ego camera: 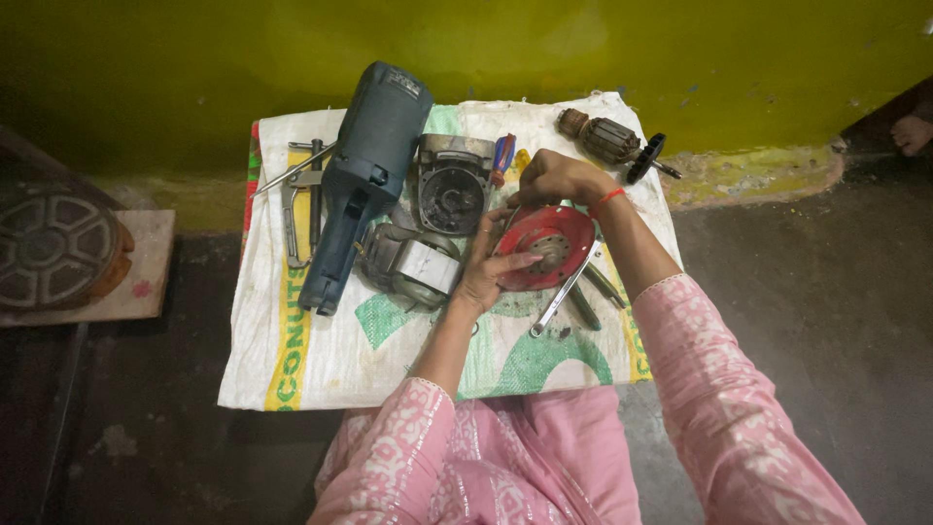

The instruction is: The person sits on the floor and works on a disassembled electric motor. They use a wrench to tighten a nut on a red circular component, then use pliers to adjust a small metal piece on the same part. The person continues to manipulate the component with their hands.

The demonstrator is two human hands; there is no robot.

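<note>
My left hand point(486, 267) grips the near-left rim of a round red guard plate point(559, 233) with a metal hub in its middle. At the plate's far edge my right hand point(552, 177) closes over the rim, a red thread around its wrist. Both hands hold the plate just above a white printed sack point(321, 360) spread on a low table. To the left lie a grey-blue power tool body point(362, 175), a black gear housing point(452, 190) and a wound stator point(413, 264).
A copper-wound armature with a black fan point(612, 144) lies at the sack's far right. A spanner point(556, 301) and pliers handles point(595, 292) lie under the plate; metal pliers point(296, 199) at the left. A round ribbed casting point(49, 248) rests on a board at left. Behind is a yellow-green wall.
</note>
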